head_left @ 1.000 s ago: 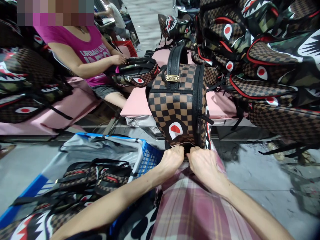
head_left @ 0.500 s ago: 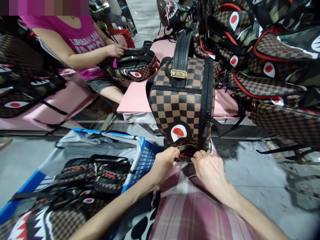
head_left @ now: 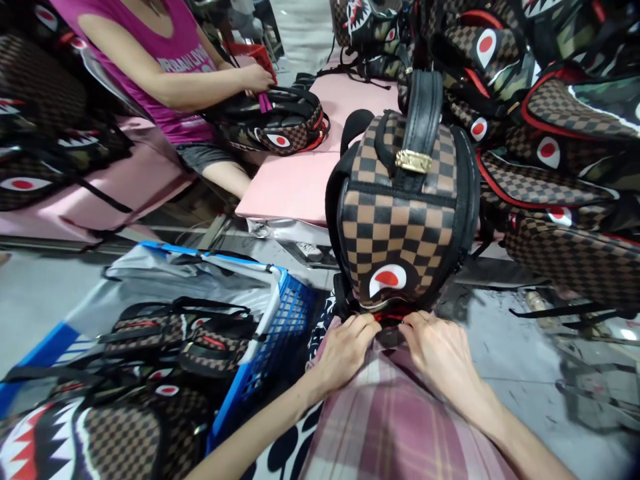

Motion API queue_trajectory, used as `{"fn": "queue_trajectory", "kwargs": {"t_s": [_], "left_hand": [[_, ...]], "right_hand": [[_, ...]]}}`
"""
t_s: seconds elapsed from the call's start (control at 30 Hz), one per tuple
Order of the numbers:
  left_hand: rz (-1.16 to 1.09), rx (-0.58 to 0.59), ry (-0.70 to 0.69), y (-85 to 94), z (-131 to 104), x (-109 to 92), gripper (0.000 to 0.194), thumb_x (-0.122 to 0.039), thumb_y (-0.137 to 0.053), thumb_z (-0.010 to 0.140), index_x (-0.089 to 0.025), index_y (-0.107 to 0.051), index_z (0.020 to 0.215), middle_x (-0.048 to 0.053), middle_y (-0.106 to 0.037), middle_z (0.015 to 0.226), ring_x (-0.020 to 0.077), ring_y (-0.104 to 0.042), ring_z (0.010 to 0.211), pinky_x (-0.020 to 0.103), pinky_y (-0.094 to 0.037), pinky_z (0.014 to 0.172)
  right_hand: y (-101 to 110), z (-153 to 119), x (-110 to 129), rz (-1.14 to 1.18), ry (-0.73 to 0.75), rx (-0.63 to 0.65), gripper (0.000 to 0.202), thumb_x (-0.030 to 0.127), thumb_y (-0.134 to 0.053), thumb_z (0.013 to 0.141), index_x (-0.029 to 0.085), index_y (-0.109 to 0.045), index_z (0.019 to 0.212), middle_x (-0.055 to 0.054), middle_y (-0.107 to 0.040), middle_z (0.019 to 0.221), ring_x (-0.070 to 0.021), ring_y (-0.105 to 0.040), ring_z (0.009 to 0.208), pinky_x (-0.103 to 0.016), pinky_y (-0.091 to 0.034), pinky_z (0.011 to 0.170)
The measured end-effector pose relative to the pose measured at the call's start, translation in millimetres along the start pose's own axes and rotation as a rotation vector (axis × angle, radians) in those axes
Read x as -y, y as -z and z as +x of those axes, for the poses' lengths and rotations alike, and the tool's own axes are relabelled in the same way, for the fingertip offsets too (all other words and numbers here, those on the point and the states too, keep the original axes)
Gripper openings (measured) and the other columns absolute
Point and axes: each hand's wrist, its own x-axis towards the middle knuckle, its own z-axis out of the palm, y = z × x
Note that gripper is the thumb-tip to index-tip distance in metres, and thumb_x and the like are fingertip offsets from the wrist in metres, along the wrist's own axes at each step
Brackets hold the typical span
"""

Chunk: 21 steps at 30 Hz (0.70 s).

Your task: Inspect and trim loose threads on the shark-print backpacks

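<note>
A brown-and-black checkered backpack (head_left: 400,223) stands in front of me, its black top handle with a gold buckle (head_left: 413,161) uppermost. On the side facing me is a red-and-white eye patch (head_left: 387,280). Low on that side, close to my lap, a red-edged part of the bag shows between my hands. My left hand (head_left: 353,347) has its fingers closed on the left of this part. Opposite it, my right hand (head_left: 437,343) pinches the right of it. The fingertips of both hands are partly hidden against the bag.
A blue basket (head_left: 280,327) with several similar bags stands at my left. Behind the backpack is a pink-topped table (head_left: 290,190). Checkered and camouflage bags (head_left: 555,177) pile up at right. Across the table a person in a pink shirt (head_left: 145,73) handles another bag (head_left: 280,127).
The backpack has turned and shifted right in view, its zipped side now facing further away. My left hand has moved a little right and down, its fingers flatter over the bag's lower edge.
</note>
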Motion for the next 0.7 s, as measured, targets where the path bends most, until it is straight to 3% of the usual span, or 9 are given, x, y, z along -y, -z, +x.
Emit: {"fn": "queue_trajectory", "kwargs": {"t_s": [0.17,0.33,0.43,0.7], "left_hand": [[-0.145,-0.193,-0.202,-9.6,-17,9,0.024,-0.013,-0.039,0.090,-0.017,-0.061,0.100,0.004,-0.065,0.086,0.0109,-0.061,0.078,0.020,-0.050,0.066],[-0.151,-0.147,-0.343,-9.9,-12,18,0.024,-0.010,-0.044,0.088,-0.015,-0.057,0.107,0.006,-0.066,0.091,0.0119,-0.060,0.081,0.022,-0.051,0.068],[-0.158,-0.152,-0.345,-9.6,-4,21,0.024,-0.009,-0.044,0.087,-0.014,-0.057,0.107,0.007,-0.066,0.094,0.0125,-0.059,0.082,0.022,-0.051,0.065],[-0.164,-0.125,-0.387,-7.0,7,15,0.023,-0.010,-0.047,0.087,-0.013,-0.057,0.107,0.006,-0.066,0.096,0.0127,-0.058,0.085,0.023,-0.051,0.071]], "right_hand": [[-3,-11,0,-0.061,-0.029,0.063,0.030,0.028,-0.039,0.090,0.021,-0.065,0.079,-0.004,-0.068,0.068,-0.0195,-0.064,0.059,-0.028,-0.022,0.047],[0,-6,1,-0.067,-0.050,0.093,0.029,0.029,-0.039,0.089,0.022,-0.066,0.082,-0.005,-0.070,0.075,-0.0169,-0.064,0.061,-0.027,-0.023,0.048],[3,3,-3,-0.082,-0.050,0.100,0.028,0.032,-0.040,0.089,0.024,-0.067,0.084,-0.004,-0.071,0.083,-0.0169,-0.065,0.065,-0.027,-0.023,0.049],[5,15,-16,-0.116,-0.044,0.200,0.029,0.032,-0.043,0.087,0.026,-0.069,0.077,-0.003,-0.071,0.077,-0.0171,-0.064,0.066,-0.026,-0.023,0.050]]}}
